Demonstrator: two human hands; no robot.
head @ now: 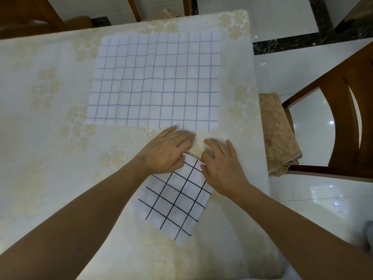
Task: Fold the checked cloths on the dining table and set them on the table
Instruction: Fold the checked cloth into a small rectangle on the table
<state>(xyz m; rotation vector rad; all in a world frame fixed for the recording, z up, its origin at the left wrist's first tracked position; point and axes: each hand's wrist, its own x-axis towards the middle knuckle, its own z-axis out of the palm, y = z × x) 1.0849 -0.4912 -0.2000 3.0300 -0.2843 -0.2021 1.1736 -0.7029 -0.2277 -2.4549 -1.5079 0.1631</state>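
both forearms are reaching in from the near edge, over the folded black-checked cloth [175, 201] lying askew on the desk [50, 110]. left hand [167, 152] is resting flat on its far corner, fingers straight, gripping nothing. right hand [222, 166] is lying on the cloth's right edge, fingers spread and relaxed. beyond them the larger blue-checked cloth [155, 81] is lying spread flat. a wooden chair [339, 126] with a patterned cushion [278, 134] is standing on the glossy tiled floor [302, 65] to the right.
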